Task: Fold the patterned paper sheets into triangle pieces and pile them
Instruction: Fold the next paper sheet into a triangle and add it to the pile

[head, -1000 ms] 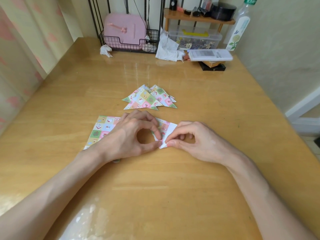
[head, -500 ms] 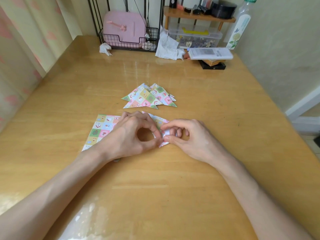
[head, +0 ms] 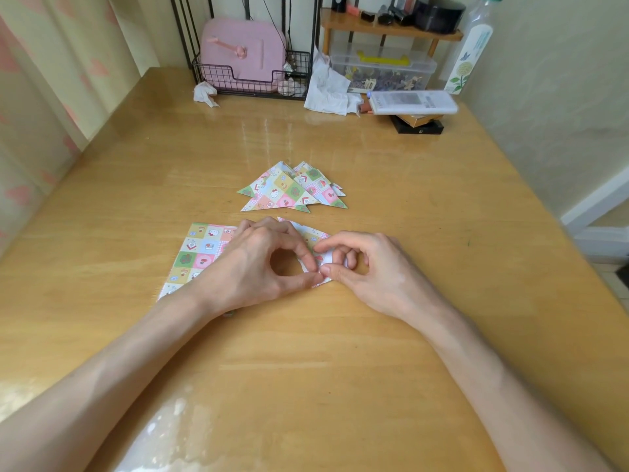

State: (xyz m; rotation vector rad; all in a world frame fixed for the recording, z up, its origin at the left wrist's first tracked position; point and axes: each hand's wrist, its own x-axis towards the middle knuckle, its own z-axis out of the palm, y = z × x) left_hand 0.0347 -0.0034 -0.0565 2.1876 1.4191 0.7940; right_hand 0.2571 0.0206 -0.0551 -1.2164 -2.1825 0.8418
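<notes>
Through the head camera, my left hand point(head: 258, 264) and right hand point(head: 371, 270) meet, each pinching the near corner of the thin half-folded sheet point(head: 308, 235) between thumb and forefinger. A bit of its white underside shows. My fingers hide most of its crease. A flat checked sheet point(head: 197, 253) lies partly under my left wrist. Beyond them the pile of triangles point(head: 289, 192) rests on the shiny wooden table point(head: 340, 369); I cannot count them.

Overlapping triangle pile point(head: 286, 192) beyond flat sheets point(head: 197, 253); part-folded sheet point(head: 311, 235) just beside.
</notes>
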